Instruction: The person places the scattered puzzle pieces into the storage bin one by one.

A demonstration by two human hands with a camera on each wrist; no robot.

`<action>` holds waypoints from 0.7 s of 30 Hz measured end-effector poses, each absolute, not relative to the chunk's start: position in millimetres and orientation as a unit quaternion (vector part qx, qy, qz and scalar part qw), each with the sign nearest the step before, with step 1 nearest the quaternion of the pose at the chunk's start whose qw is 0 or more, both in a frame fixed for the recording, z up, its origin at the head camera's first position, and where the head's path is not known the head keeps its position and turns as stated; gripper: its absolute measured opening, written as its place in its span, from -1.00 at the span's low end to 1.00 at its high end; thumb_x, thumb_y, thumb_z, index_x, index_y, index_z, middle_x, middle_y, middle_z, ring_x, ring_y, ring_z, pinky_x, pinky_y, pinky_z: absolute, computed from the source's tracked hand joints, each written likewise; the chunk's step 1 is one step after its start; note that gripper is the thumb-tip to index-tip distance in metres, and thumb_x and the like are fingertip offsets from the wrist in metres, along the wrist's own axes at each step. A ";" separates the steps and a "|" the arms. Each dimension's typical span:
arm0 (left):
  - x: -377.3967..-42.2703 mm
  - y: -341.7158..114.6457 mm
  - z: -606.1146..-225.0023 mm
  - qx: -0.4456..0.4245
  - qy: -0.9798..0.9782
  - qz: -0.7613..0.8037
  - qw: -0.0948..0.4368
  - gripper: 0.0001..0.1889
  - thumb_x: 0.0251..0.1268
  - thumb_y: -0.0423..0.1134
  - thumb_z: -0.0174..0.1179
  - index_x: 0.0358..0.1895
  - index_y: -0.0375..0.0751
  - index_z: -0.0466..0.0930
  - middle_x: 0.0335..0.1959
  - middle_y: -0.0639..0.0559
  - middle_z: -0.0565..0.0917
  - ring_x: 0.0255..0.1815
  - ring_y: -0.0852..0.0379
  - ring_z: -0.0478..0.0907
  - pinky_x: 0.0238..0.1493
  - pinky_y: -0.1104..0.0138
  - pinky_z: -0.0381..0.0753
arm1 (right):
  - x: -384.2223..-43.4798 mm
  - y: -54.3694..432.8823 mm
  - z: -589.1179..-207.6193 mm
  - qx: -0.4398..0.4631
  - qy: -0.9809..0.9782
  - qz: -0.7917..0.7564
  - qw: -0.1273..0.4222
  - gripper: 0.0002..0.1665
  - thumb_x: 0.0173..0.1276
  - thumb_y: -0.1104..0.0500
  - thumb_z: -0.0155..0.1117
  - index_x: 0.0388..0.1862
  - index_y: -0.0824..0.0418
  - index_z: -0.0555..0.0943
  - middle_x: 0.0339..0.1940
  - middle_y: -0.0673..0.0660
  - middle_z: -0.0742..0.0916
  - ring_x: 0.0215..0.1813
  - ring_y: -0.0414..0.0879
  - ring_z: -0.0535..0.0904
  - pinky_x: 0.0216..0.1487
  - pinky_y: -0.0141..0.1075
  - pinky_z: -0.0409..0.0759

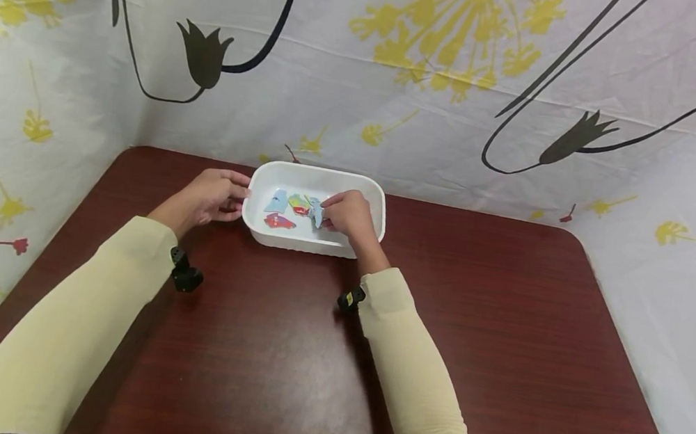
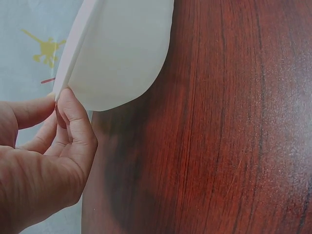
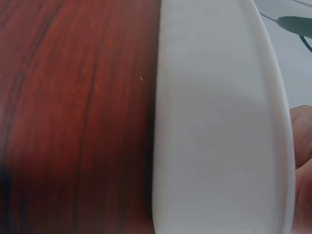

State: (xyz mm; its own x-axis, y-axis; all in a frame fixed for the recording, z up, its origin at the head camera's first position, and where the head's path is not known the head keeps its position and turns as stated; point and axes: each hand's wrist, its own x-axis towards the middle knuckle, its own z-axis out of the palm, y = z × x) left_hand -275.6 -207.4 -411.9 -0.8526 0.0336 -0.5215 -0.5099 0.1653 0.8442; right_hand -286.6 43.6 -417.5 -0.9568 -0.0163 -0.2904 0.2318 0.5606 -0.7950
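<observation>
A white plastic tub (image 1: 301, 243) stands at the far side of the table, with several flat, colourful cut-out pieces on its floor. My left hand (image 1: 208, 196) is at the tub's left end; the left wrist view shows the thumb and fingertips (image 2: 70, 100) pinching its rim (image 2: 78, 44). Reaching over the front wall, my right hand (image 1: 348, 211) pinches a light-blue cut-out piece (image 1: 315, 215) inside. Left of it lie a yellow, green and red piece (image 1: 298, 204), another light-blue piece (image 1: 277, 202) and a pinkish-red piece (image 1: 280, 221). In the right wrist view the tub's wall (image 3: 219, 122) hides most of this hand.
The tub rests on a dark red-brown wooden table (image 1: 235, 346), close to its back edge. A white cloth (image 1: 312, 67) with yellow flowers and dark tulips hangs behind the table and along both sides. Black wrist cameras (image 1: 186, 278) sit at both cuffs.
</observation>
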 end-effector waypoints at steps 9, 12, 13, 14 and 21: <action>-274.1 -209.1 -412.1 -0.164 0.733 0.624 0.215 -0.59 0.45 -0.26 0.08 0.31 -0.13 0.36 -0.18 -0.02 0.51 -0.40 0.15 0.48 -0.32 0.36 0.63 | -289.5 28.8 -426.3 0.036 0.891 -0.424 0.160 -0.86 0.21 0.35 0.29 -0.27 0.26 0.74 -0.49 0.20 0.75 -0.50 -0.07 0.70 -0.49 -0.37 0.64; -274.1 -208.0 -412.4 -0.162 0.731 0.627 0.214 -0.59 0.45 -0.26 0.08 0.31 -0.14 0.36 -0.19 -0.02 0.51 -0.41 0.16 0.48 -0.32 0.36 0.63 | -291.7 26.1 -425.7 0.017 0.908 -0.383 0.167 -0.86 0.21 0.33 0.30 -0.28 0.24 0.76 -0.50 0.18 0.76 -0.51 -0.09 0.69 -0.50 -0.40 0.61; -273.9 -207.5 -412.3 -0.162 0.731 0.627 0.214 -0.60 0.45 -0.26 0.08 0.30 -0.14 0.36 -0.19 -0.02 0.51 -0.41 0.16 0.48 -0.33 0.36 0.63 | -292.2 25.1 -425.3 0.009 0.915 -0.367 0.170 -0.86 0.22 0.32 0.31 -0.28 0.23 0.76 -0.50 0.18 0.77 -0.50 -0.09 0.70 -0.51 -0.42 0.60; -273.9 -207.1 -412.4 -0.162 0.731 0.627 0.214 -0.60 0.45 -0.27 0.08 0.30 -0.14 0.36 -0.19 -0.02 0.51 -0.41 0.16 0.48 -0.33 0.36 0.63 | -292.5 24.2 -424.8 0.003 0.920 -0.353 0.173 -0.86 0.23 0.31 0.31 -0.27 0.22 0.76 -0.49 0.18 0.77 -0.49 -0.09 0.70 -0.52 -0.43 0.58; -274.1 -205.8 -411.9 -0.160 0.733 0.625 0.213 -0.59 0.46 -0.26 0.07 0.32 -0.14 0.35 -0.19 -0.03 0.52 -0.39 0.15 0.49 -0.30 0.36 0.63 | -292.1 19.4 -422.5 -0.023 0.939 -0.289 0.185 -0.86 0.24 0.28 0.28 -0.28 0.23 0.75 -0.46 0.15 0.78 -0.44 -0.12 0.72 -0.55 -0.50 0.44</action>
State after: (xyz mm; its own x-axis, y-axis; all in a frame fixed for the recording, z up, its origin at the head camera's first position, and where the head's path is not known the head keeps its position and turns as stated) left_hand -274.1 -205.8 -411.9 -0.8576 0.0314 -0.5134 -0.5020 0.1668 0.8486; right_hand -292.1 19.4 -422.5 -0.9305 -0.1496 -0.3345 0.0642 0.8322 -0.5507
